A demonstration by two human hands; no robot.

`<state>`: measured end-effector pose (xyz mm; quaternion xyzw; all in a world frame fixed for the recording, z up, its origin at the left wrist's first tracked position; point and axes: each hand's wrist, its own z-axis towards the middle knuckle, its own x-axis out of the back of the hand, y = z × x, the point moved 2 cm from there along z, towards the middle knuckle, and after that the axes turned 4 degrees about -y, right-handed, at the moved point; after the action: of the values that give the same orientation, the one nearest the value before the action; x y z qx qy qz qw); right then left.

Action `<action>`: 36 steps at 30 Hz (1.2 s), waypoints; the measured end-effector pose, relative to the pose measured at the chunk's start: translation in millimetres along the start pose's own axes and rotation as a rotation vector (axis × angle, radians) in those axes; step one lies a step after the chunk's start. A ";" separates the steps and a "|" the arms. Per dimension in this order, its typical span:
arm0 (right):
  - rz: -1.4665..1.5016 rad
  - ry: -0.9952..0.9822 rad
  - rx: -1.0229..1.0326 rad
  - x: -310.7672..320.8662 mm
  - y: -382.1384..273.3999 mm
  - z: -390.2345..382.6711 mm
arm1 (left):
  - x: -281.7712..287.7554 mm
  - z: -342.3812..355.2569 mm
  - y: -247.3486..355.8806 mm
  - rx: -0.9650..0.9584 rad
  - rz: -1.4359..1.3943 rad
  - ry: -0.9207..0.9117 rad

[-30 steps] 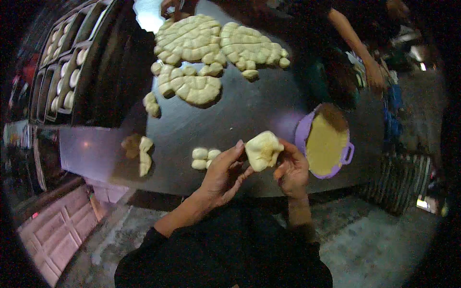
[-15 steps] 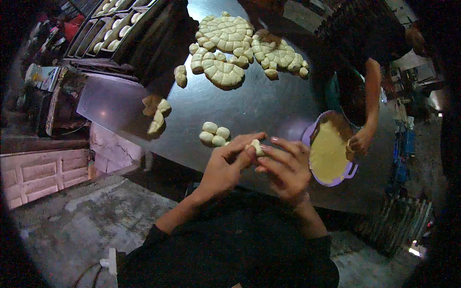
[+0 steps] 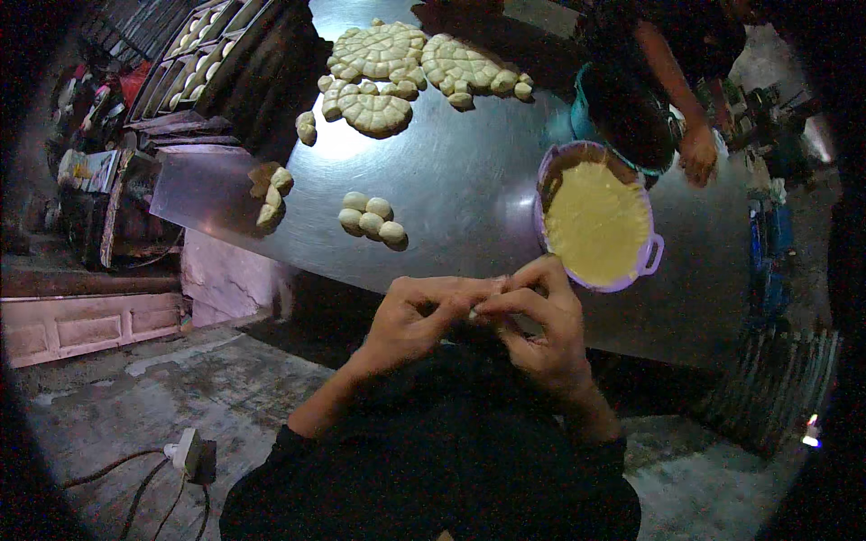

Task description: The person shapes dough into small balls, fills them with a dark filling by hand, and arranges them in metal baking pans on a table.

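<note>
My left hand (image 3: pixel 419 311) and my right hand (image 3: pixel 541 317) meet in front of me, just over the table's near edge. Both have their fingertips pinched together on a small piece of dough (image 3: pixel 474 314), of which only a pale bit shows; the fingers hide the rest. Beyond my left hand, several smooth dough balls (image 3: pixel 371 223) sit in a tight cluster on the metal table (image 3: pixel 451 203). A purple basin (image 3: pixel 544 216) stands beyond my right hand, holding a soft yellow filling (image 3: pixel 600 221).
Scored dough rounds (image 3: pixel 374 50) and loose pieces lie at the table's far side. More dough strips (image 3: pixel 270 209) rest at the left edge. Trays of shaped dough (image 3: pixel 185 77) stand far left. A co-worker's hand (image 3: pixel 697 155) hangs near a teal tub (image 3: pixel 582 113). A white plug block (image 3: pixel 187 453) lies on the floor.
My fingers have closed in around the dough, which showed more before. The co-worker's hand has left the basin and moved away from it. My view has shifted, with the table things lying differently.
</note>
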<state>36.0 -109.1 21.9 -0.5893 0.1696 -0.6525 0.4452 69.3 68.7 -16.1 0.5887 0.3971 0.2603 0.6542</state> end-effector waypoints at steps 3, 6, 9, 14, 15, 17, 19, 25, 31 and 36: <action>0.255 0.061 -0.152 -3.1 6.0 -13.3 | -0.4 -3.4 -8.6 -0.105 0.049 -0.133; 0.489 0.112 -0.129 -15.2 7.1 -14.1 | 1.4 -1.8 -7.0 0.169 -0.023 -0.081; 0.285 -0.024 -0.034 -19.3 0.3 1.2 | 16.4 -0.1 -17.4 0.300 -0.076 -0.005; -0.181 -0.055 -0.036 -47.6 7.5 37.7 | 62.1 2.5 -27.1 0.401 -0.240 -0.057; -0.164 -0.064 0.009 -58.3 7.8 49.2 | 72.7 -1.5 -40.9 0.343 -0.210 -0.067; -0.167 -0.067 0.062 -79.2 12.2 72.7 | 92.9 1.7 -54.4 0.325 -0.144 0.012; 0.151 -0.009 -0.274 -118.9 28.2 82.5 | 118.8 3.5 -75.5 0.199 0.016 0.145; 0.802 -0.200 -0.882 -208.2 102.0 95.5 | 201.3 3.1 -108.7 0.059 0.353 0.222; -0.178 0.095 -0.733 -217.4 146.4 122.9 | 281.5 36.9 -114.8 0.252 0.569 0.080; -0.130 0.073 -0.718 -235.8 164.1 116.9 | 298.8 60.7 -128.3 0.027 0.688 -0.207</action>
<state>184.6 20.9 -217.3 -0.6938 0.3658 -0.5990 0.1614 267.2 253.9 -205.7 0.7199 0.1106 0.3989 0.5571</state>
